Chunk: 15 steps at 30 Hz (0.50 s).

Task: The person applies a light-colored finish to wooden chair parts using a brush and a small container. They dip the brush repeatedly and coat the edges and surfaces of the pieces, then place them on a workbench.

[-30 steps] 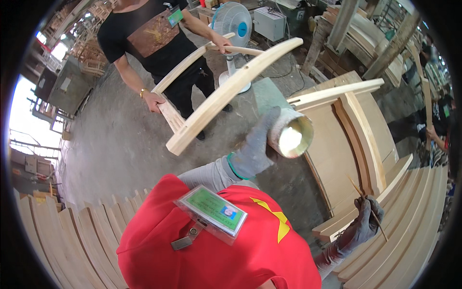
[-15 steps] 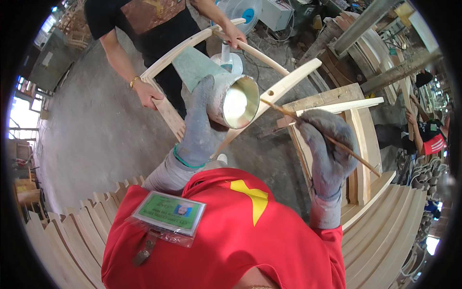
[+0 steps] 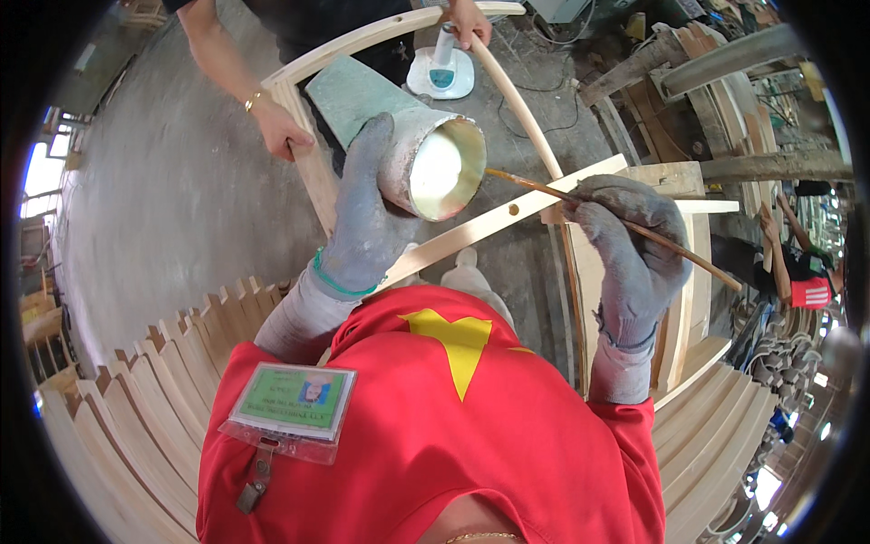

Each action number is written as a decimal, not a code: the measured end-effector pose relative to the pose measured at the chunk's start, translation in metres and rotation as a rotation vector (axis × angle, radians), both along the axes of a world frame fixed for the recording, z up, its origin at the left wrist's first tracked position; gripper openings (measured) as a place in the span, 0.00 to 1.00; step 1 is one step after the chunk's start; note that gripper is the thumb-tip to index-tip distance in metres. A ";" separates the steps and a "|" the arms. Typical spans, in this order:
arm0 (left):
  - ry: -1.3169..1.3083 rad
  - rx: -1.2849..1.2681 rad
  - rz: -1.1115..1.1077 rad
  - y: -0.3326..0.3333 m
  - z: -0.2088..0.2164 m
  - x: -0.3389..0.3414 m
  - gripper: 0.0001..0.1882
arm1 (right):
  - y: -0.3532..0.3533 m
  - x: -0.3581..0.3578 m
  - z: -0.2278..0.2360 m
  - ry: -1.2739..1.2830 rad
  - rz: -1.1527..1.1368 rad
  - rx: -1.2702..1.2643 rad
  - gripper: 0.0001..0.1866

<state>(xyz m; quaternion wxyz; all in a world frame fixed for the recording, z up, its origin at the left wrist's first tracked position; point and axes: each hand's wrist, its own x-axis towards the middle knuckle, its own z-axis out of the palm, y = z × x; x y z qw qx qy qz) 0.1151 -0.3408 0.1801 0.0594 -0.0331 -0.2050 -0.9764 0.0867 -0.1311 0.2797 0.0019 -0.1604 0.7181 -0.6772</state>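
Your two hands apart: left hand (image 3: 364,213) clamped round one can (image 3: 405,159), mouth facing rightward; right hand (image 3: 636,240) pinching one stick (image 3: 530,184), tip toward can, long axis slanting down rightward.

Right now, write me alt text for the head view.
A person's grey-gloved left hand holds an open cylindrical can, and the gloved right hand holds a thin brown stick, its tip by the can's rim. Ahead, a co-worker's bare hands grip a pale wooden frame; wooden boards line both lower sides.
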 end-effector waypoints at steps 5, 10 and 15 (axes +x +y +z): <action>0.237 -1.348 0.540 0.007 -0.009 0.000 0.39 | -0.004 -0.013 -0.018 0.044 0.128 0.117 0.10; 0.149 -1.244 0.456 0.022 -0.024 0.002 0.41 | -0.004 -0.030 -0.030 0.304 0.181 0.241 0.08; 0.071 -0.970 0.554 0.039 -0.032 0.004 0.39 | 0.000 -0.033 -0.048 0.164 0.104 0.188 0.08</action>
